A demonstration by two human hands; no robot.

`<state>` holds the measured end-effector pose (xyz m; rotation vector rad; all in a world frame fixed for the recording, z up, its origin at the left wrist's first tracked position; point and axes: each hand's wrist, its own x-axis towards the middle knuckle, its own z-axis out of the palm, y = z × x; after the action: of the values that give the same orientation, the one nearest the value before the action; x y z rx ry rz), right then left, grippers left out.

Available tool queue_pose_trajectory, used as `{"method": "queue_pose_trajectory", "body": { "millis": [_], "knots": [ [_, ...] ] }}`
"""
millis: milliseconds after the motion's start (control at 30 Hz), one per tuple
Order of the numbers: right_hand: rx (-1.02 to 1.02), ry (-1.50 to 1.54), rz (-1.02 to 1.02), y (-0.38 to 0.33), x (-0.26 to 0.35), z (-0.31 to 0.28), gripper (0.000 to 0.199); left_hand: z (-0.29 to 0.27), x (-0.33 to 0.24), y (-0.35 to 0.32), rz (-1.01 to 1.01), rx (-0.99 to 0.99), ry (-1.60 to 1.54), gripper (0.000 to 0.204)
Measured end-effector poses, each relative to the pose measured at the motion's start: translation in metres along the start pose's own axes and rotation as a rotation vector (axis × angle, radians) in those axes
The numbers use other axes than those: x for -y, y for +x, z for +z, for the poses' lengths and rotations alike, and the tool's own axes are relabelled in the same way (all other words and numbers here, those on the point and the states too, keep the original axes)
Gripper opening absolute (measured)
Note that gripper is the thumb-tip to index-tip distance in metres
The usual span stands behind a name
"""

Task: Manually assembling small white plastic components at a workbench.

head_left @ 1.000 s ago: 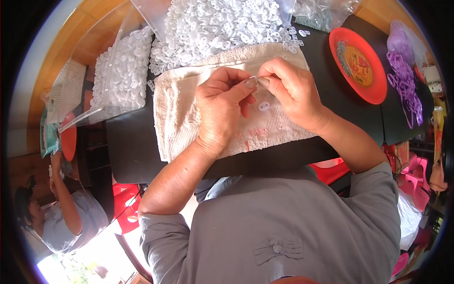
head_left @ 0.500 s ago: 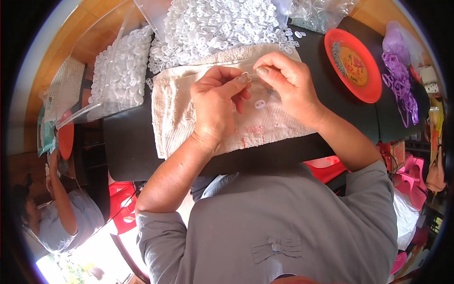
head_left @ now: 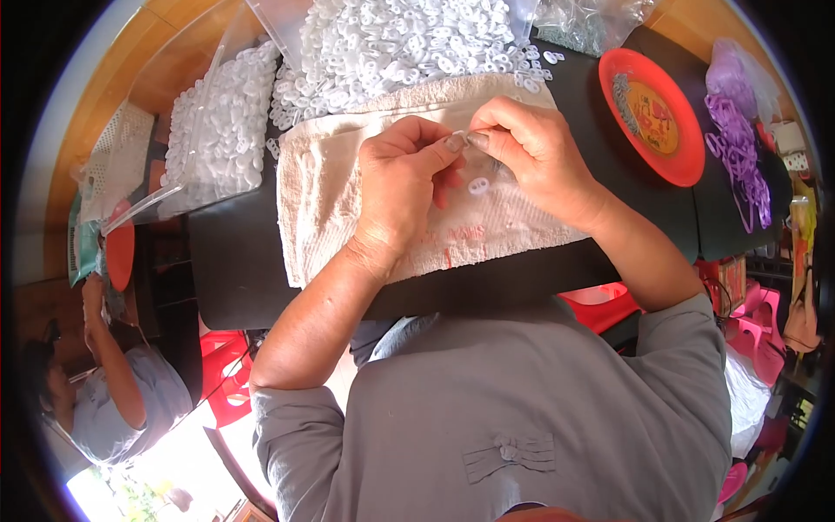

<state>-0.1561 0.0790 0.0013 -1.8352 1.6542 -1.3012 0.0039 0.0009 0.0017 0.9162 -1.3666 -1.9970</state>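
- Towel (head_left: 326, 187), beige, one, spread on a black table (head_left: 248, 270); the landmark for all entries here
- Left hand (head_left: 391, 187), above the towel's middle: thumb and forefinger pinching a small white piece (head_left: 459, 134), mostly hidden from where I stand; other fingers curled
- Right hand (head_left: 539, 165), above the towel, right of the left one: thumb and forefinger drawn close at that same piece; whether they grip anything, I cannot tell
- Loose white oval (head_left: 479, 185), two-holed, one, lying on the towel below the fingertips
- White pile (head_left: 391, 56), many similar pieces, just beyond the towel's far edge
- Clear plastic box (head_left: 143, 211), holding more white pieces, left of the towel
- Red plate (head_left: 690, 167), with small grey bits (head_left: 622, 97), right of the towel
- Purple ribbon (head_left: 739, 165), tangled, farther right of the towel, past the plate
- Co-worker (head_left: 130, 404), seated, well left of the towel
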Motion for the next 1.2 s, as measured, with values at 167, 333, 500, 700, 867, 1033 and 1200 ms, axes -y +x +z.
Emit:
{"method": "queue_pose_trajectory", "body": {
  "millis": [167, 333, 500, 700, 867, 1033, 1200],
  "knots": [
    [0.003, 0.086, -0.026, -0.002, 0.001, 0.007, 0.001, 0.004, 0.002, -0.006, 0.038, -0.032, -0.024, 0.007],
    [-0.034, 0.062, -0.075, 0.006, 0.006, 0.004, 0.002, -0.005, -0.005, 0.001, 0.099, 0.024, 0.022, 0.007],
    [0.059, -0.229, -0.035, 0.003, 0.003, -0.013, 0.007, -0.012, -0.008, 0.008, 0.062, -0.055, -0.053, 0.011],
    [0.355, -0.721, -0.312, -0.011, 0.007, -0.002, 0.016, -0.012, -0.008, 0.008, 0.048, -0.036, -0.092, 0.012],
    [0.381, -0.710, -0.342, -0.013, 0.007, -0.004, 0.013, -0.011, -0.006, 0.009, 0.056, -0.034, -0.102, 0.012],
    [0.296, -0.546, -0.309, -0.007, 0.004, -0.009, 0.013, -0.009, -0.004, 0.009, 0.058, -0.018, -0.114, 0.011],
    [0.077, 0.294, 0.379, 0.006, 0.011, -0.020, 0.015, -0.005, -0.005, 0.003, 0.074, -0.026, -0.083, 0.010]
  ]
}}
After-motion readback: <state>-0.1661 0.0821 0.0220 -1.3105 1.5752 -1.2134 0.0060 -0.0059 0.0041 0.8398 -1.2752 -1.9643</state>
